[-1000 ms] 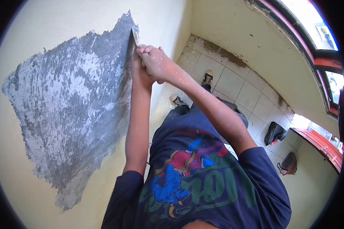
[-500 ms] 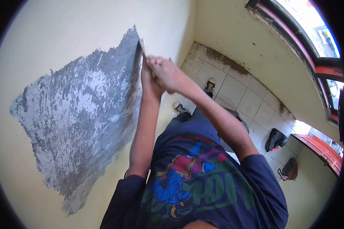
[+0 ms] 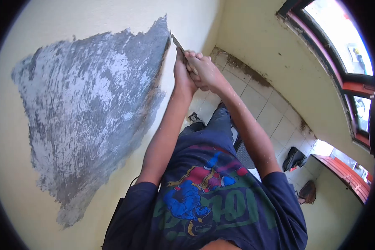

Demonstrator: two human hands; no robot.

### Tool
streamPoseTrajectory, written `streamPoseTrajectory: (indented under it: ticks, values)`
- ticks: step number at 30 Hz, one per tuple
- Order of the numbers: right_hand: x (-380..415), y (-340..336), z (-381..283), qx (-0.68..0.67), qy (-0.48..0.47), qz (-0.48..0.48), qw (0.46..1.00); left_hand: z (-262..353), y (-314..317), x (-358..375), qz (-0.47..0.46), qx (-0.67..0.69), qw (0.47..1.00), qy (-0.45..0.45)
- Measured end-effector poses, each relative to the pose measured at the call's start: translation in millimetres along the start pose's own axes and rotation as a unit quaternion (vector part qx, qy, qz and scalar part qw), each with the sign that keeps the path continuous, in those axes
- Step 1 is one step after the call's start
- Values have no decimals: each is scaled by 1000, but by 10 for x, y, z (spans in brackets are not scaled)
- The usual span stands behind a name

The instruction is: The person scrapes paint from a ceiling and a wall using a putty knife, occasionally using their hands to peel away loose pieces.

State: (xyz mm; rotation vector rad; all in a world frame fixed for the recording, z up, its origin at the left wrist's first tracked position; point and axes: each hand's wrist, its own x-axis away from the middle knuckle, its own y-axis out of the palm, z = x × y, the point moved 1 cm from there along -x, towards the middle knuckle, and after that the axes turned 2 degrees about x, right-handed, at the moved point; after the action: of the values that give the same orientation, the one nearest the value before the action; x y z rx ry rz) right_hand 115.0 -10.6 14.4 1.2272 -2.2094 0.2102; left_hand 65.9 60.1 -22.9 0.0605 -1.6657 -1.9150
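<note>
Both hands are clasped together around the handle of a scraper (image 3: 177,42), whose thin blade points up and left at the wall. My left hand (image 3: 183,75) is closed round the handle from the wall side, and my right hand (image 3: 206,73) wraps over it with fingers curled. Most of the handle is hidden by the fingers. The blade tip is beside the upper right edge of a rough grey bare patch (image 3: 91,104) in the cream painted wall (image 3: 50,25). White flecks dot both forearms.
A tiled floor (image 3: 254,100) with a dirty edge lies below. One sneaker (image 3: 194,117) shows near the wall. A black bag (image 3: 293,159) and a brown bag (image 3: 308,192) rest at the right. A dark-framed window (image 3: 354,77) is at the upper right.
Both hands and the scraper have moved right and slightly up, and the blade stands a little off the patch edge. The view has shifted slightly; one sneaker is now hidden.
</note>
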Motion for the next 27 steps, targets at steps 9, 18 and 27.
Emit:
streamPoseTrajectory:
  ticks: [9,18,27]
  values:
    - [-30,388,88,122,-244,3,962,339,-279,50,1,-43,999,8]
    - [369,477,14,72,-102,131,983,45,-68,376,-66,15,998,-17]
    - [-29,236,528,84,-46,76,992,-54,-395,305,-70,-61,995,-22]
